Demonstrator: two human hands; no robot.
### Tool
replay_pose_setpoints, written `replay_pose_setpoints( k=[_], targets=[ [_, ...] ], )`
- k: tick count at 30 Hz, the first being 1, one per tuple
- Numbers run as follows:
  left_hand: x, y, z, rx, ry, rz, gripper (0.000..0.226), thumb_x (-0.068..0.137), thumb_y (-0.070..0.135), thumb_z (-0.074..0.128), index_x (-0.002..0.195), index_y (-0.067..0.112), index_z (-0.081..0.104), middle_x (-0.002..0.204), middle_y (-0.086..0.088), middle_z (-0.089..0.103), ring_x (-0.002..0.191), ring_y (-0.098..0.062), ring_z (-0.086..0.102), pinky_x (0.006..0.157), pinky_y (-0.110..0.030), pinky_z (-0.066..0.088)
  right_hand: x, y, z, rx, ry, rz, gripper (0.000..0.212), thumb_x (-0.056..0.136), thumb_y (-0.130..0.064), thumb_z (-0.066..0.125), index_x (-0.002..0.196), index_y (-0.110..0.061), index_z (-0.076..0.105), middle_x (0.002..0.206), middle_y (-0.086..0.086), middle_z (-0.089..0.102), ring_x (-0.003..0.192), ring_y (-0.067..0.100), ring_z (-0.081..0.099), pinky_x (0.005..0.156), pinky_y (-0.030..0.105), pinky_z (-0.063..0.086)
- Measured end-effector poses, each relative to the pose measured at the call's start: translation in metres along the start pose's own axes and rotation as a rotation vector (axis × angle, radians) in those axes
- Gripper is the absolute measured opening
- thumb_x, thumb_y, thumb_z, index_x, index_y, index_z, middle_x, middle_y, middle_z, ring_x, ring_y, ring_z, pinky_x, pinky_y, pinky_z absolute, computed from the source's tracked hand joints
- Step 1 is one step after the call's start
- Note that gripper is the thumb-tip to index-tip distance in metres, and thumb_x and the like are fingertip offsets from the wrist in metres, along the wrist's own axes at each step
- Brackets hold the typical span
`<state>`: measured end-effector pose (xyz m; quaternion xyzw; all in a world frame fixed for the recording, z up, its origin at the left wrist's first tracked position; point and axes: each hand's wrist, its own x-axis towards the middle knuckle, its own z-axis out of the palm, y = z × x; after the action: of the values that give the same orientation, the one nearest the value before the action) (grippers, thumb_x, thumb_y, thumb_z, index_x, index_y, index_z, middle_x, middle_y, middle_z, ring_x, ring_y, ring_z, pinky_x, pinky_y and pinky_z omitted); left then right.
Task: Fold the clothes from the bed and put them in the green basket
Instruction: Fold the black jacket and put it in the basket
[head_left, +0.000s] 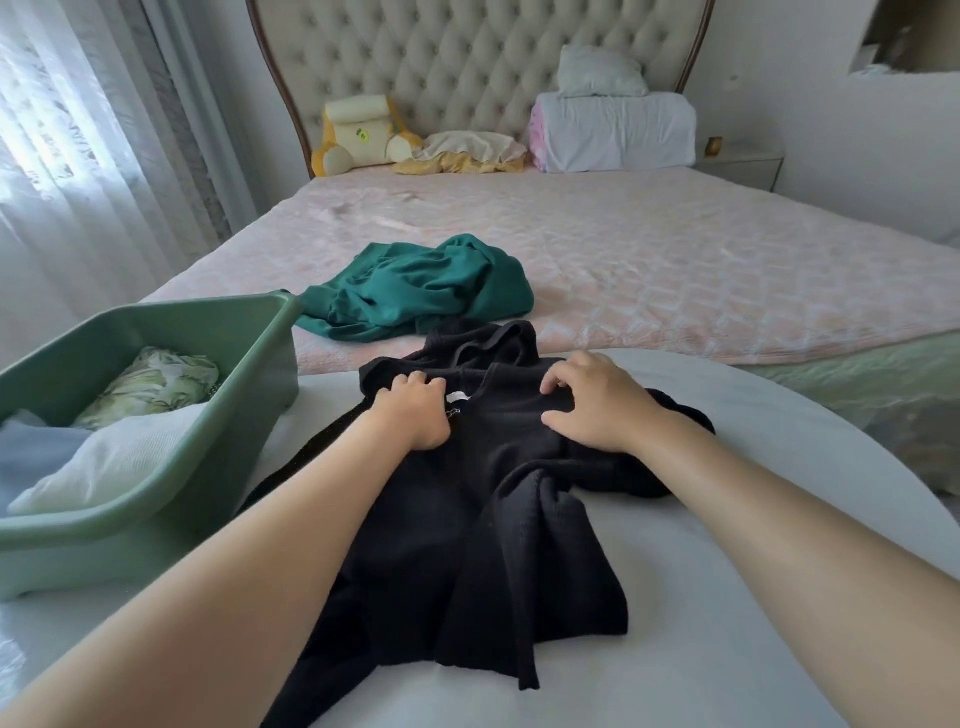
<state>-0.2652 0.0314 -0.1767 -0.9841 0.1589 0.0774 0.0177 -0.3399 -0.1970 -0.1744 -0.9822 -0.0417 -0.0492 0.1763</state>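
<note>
Black hoodie (493, 545) lies rumpled on the white table (737, 582), beside the green basket (171, 499). Left hand (415, 415) and right hand (592, 400) both clutch cloth near the collar, fingers curled. Risk: the bunched sleeve gets folded in, leaving a lumpy bundle that slumps in the part-full basket. A green top (415, 291) waits on the bed (675, 260).

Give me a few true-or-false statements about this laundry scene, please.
1. The left hand and right hand are both on the black hooded top. True.
2. The green basket is empty. False: it already holds light-coloured fabrics.
3. A teal garment lies crumpled on the bed. True.
4. The basket stands to the person's right. False: it stands to their left.
</note>
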Motion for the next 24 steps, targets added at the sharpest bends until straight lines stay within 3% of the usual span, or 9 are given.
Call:
replay_pose_setpoints(
  k=[3, 7, 8, 13, 17, 19, 21, 23, 24],
  targets=[
    [-0.014, 0.024, -0.004, -0.119, 0.193, 0.176, 0.047, 0.088, 0.014, 0.049, 0.134, 0.024, 0.05, 0.134, -0.005, 0.044, 0.125, -0.029, 0.043, 0.104, -0.042, 0.039, -0.015, -0.003, -0.012, 0.088, -0.028, 0.013, 0.013, 0.084, -0.031, 0.07, 0.08, -0.027, 0.059, 0.087, -0.01, 0.058, 0.083, 0.014, 0.058, 0.068, 0.026, 0.043],
    [-0.039, 0.039, -0.001, -0.299, 0.127, 0.288, 0.022, 0.086, 0.015, 0.05, 0.104, 0.027, 0.053, 0.103, 0.007, 0.049, 0.097, -0.02, 0.055, 0.085, -0.036, 0.048, -0.036, -0.016, -0.015, 0.256, -0.085, -0.012, 0.014, 0.084, -0.026, 0.07, 0.072, -0.026, 0.062, 0.065, -0.013, 0.058, 0.06, 0.003, 0.051, 0.063, 0.022, 0.042],
    [-0.046, 0.037, 0.001, -0.304, 0.137, 0.29, 0.018, 0.087, 0.016, 0.05, 0.101, 0.028, 0.051, 0.099, 0.009, 0.049, 0.093, -0.018, 0.055, 0.08, -0.032, 0.046, -0.041, -0.021, -0.016, 0.279, -0.088, -0.025, 0.01, 0.083, -0.021, 0.068, 0.078, -0.028, 0.064, 0.069, -0.013, 0.06, 0.061, 0.002, 0.051, 0.065, 0.023, 0.042],
    [-0.09, 0.014, 0.004, -0.385, 0.139, 0.268, 0.01, 0.085, 0.02, 0.053, 0.088, 0.029, 0.049, 0.085, 0.01, 0.058, 0.08, -0.015, 0.057, 0.074, -0.034, 0.049, -0.062, -0.057, -0.023, 0.158, -0.145, -0.212, 0.059, 0.072, 0.002, 0.046, 0.108, -0.039, 0.067, 0.103, -0.017, 0.06, 0.087, 0.001, 0.056, 0.08, 0.021, 0.048],
    [-0.132, -0.015, 0.01, -0.309, -0.067, 0.286, 0.01, 0.08, 0.034, 0.059, 0.088, 0.036, 0.054, 0.087, 0.014, 0.06, 0.083, -0.011, 0.058, 0.077, -0.031, 0.049, -0.082, -0.088, -0.024, -0.014, -0.562, -0.224, 0.078, 0.075, 0.0, 0.05, 0.137, -0.047, 0.051, 0.135, -0.018, 0.048, 0.121, 0.006, 0.049, 0.093, 0.023, 0.05],
    [-0.148, -0.03, 0.014, -0.357, -0.243, 0.283, 0.021, 0.077, 0.047, 0.062, 0.098, 0.042, 0.057, 0.099, 0.015, 0.057, 0.097, -0.012, 0.056, 0.09, -0.033, 0.048, -0.086, -0.098, -0.021, -0.217, -0.704, -0.235, 0.084, 0.079, -0.011, 0.064, 0.148, -0.049, 0.036, 0.147, -0.01, 0.035, 0.136, 0.015, 0.035, 0.106, 0.036, 0.045],
    [-0.163, -0.041, 0.017, -0.355, -0.354, 0.295, 0.052, 0.072, 0.062, 0.065, 0.12, 0.045, 0.052, 0.117, 0.015, 0.048, 0.116, -0.011, 0.042, 0.104, -0.033, 0.038, -0.086, -0.104, -0.014, -0.324, -0.685, -0.23, 0.087, 0.079, -0.019, 0.072, 0.151, -0.047, 0.031, 0.151, -0.006, 0.03, 0.14, 0.02, 0.031, 0.112, 0.044, 0.038],
    [-0.175, -0.048, 0.022, -0.201, -0.34, 0.327, 0.08, 0.064, 0.075, 0.066, 0.135, 0.05, 0.038, 0.13, 0.02, 0.037, 0.124, -0.009, 0.031, 0.108, -0.034, 0.031, -0.085, -0.108, -0.007, -0.326, -0.589, -0.231, 0.076, 0.083, -0.019, 0.07, 0.147, -0.046, 0.039, 0.146, -0.006, 0.034, 0.134, 0.023, 0.039, 0.111, 0.041, 0.035],
    [-0.178, -0.05, 0.026, -0.134, -0.28, 0.347, 0.082, 0.064, 0.075, 0.066, 0.136, 0.05, 0.035, 0.131, 0.02, 0.035, 0.123, -0.01, 0.03, 0.108, -0.035, 0.031, -0.086, -0.11, -0.004, -0.302, -0.54, -0.239, 0.067, 0.087, -0.014, 0.063, 0.144, -0.044, 0.045, 0.143, -0.007, 0.037, 0.129, 0.024, 0.043, 0.108, 0.037, 0.033]
  ],
)
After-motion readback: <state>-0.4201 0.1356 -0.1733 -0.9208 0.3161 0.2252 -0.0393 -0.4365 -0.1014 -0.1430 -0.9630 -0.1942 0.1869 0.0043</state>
